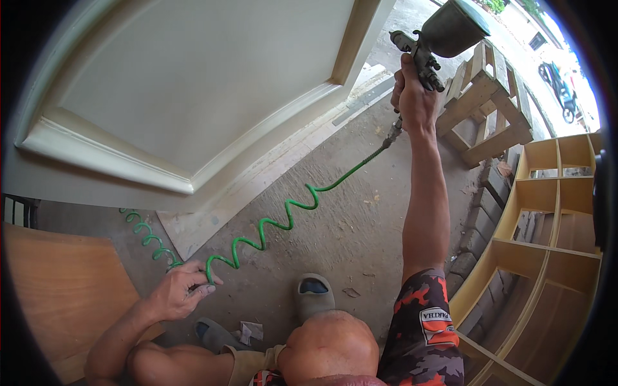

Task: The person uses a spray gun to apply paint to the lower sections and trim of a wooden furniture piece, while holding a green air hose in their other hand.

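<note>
My right hand (417, 96) is wrapped round the grip of a spray gun (425, 61) at the upper right, my arm stretched far out. A metal paint cup (454, 29) sits on top of the gun, whose nozzle points left toward a pale panelled door (212, 77). From the bottom of the grip a green coiled air hose (288, 219) runs down and left. My left hand (179, 291) is closed round this hose at the lower left, and more coils trail behind it to the door's lower edge.
A wooden panel (64, 283) leans at the left. Beyond my right arm stand a rough wooden crate (486, 106) and a tall open shelf frame (544, 257). Grey bricks (476, 225) line the floor beside the frame. A scrap of paper (252, 331) lies near my slippers (315, 296).
</note>
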